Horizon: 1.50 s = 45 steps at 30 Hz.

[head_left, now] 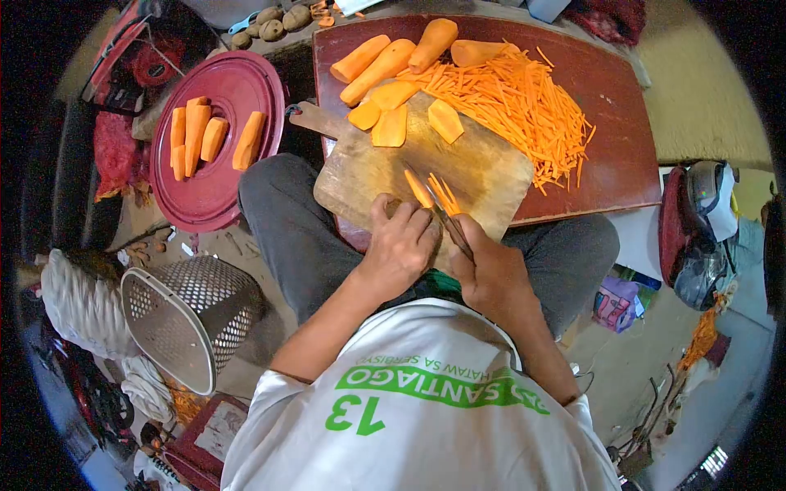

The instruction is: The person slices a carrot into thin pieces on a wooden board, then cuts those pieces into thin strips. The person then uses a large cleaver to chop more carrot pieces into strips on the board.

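Note:
My right hand (490, 263) is closed round the handle of a knife (446, 219), whose blade points up and left over the wooden cutting board (483, 176). Fingers curled, my left hand (399, 245) presses on a carrot piece (418, 188) just left of the blade. A few cut carrot sticks (443, 195) lie right of the blade. Several flat carrot slices (390, 127) rest on the board's upper part. Behind them is a large heap of carrot strips (524, 106), with several whole peeled carrots (378, 72) to its left.
The board lies on a dark red table (614, 106). At the left, a round red lid (192, 209) holds several carrot pieces. Below it a perforated basket (176, 327) lies tipped on the floor. Potatoes (272, 30) sit at the top left. A purple bag (618, 303) is at the right.

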Each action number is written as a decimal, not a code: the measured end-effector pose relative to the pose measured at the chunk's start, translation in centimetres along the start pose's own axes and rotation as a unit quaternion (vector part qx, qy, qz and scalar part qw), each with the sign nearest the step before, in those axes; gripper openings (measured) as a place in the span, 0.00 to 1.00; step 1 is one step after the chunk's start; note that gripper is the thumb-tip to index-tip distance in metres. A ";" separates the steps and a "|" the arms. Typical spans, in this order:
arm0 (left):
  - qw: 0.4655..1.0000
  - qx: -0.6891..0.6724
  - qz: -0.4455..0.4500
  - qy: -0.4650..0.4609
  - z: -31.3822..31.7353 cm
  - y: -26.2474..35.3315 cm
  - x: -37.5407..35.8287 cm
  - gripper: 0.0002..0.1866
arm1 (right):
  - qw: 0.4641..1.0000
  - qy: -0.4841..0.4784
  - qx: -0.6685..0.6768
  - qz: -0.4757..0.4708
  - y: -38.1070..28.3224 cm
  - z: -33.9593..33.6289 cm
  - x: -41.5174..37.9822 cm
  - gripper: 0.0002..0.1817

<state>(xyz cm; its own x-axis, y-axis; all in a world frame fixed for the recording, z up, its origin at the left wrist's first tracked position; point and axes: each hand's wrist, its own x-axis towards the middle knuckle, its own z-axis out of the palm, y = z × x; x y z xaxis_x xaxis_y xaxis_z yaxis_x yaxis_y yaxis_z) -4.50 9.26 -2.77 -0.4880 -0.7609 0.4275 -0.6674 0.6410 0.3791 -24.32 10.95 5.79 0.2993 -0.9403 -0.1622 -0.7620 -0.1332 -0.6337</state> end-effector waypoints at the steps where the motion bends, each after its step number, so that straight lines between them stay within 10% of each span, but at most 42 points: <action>1: 1.000 -0.003 0.000 0.003 -0.1 0.0 0.1 0.21 | 1.000 -0.006 -0.003 0.004 0.0 -0.1 -0.1 0.22; 26: 1.000 -0.012 0.009 -0.015 -0.5 0.0 0.2 0.12 | 0.992 -0.108 -0.017 0.066 -0.8 -2.5 -2.6 0.24; 32: 1.000 -0.013 0.008 -0.006 0.1 -0.4 -0.2 0.28 | 0.997 -0.057 0.036 0.024 -0.6 -1.3 -0.1 0.21; 45: 0.999 -0.027 -0.022 0.015 -0.7 0.1 0.6 0.26 | 0.997 -0.060 0.040 0.029 -0.4 -1.3 0.3 0.19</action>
<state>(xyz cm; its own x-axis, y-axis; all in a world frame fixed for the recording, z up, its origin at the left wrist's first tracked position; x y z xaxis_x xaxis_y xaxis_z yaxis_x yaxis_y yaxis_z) -4.45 8.94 -1.96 -0.4417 -0.7854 0.4337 -0.6561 0.6125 0.4410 -24.69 10.35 6.98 0.3266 -0.9009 -0.2859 -0.7325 -0.0501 -0.6789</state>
